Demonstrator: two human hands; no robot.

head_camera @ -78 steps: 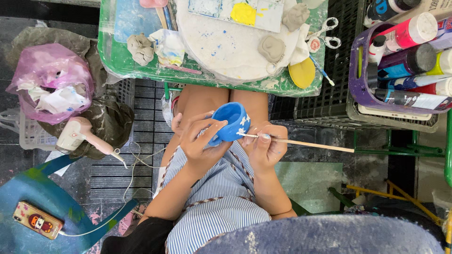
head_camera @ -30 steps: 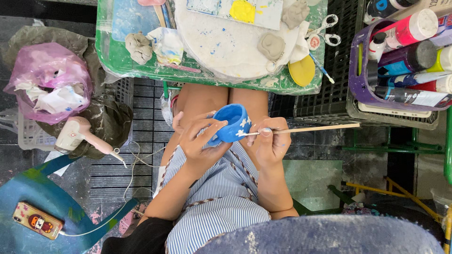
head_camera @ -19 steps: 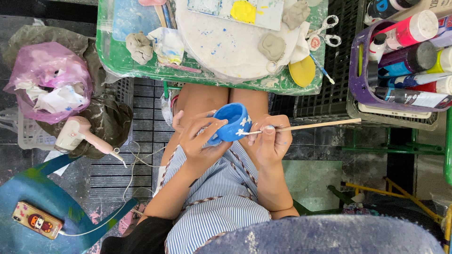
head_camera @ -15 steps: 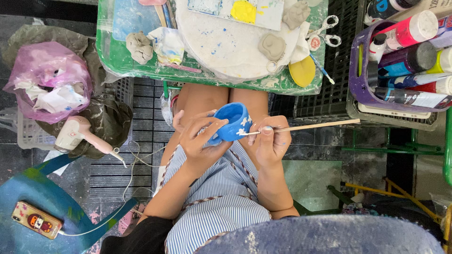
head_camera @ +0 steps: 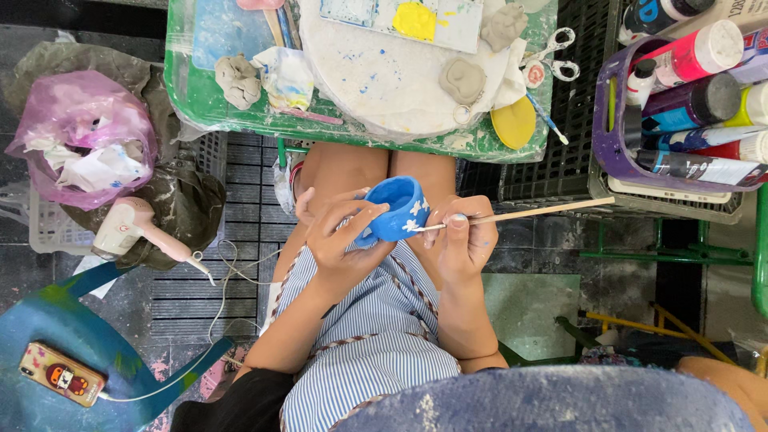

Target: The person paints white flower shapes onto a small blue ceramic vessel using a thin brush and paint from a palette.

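Head view looks straight down on a seated person's lap, and the action is all in the middle: the left hand (head_camera: 340,240) wraps closed around a small blue clay cup (head_camera: 396,210), fingers curled over its near side and thumb toward the rim, holding it tipped so the open mouth faces up and away from the body. The right hand (head_camera: 462,240) is pinched shut on a thin wooden-handled paintbrush (head_camera: 512,214), gripped close to the bristle end. Here is the relation that counts: the cup sits just left of the right hand, and the brush's long axis runs nearly level across the frame, handle trailing out to the right and rising slightly, tip pointing left and touching the cup's right-hand wall, right where small white flower marks show on the blue. So the brush meets the cup side-on, not from above, and the right hand is the nearer one to that painted patch. Both hands hover above the knees and a blue-and-white striped apron (head_camera: 368,336), below the edge of a green tray (head_camera: 192,104) carrying grey clay lumps. A purple basket (head_camera: 612,152) of paint bottles stands well apart on the right, and a pink hair dryer (head_camera: 136,232) lies off to the left.
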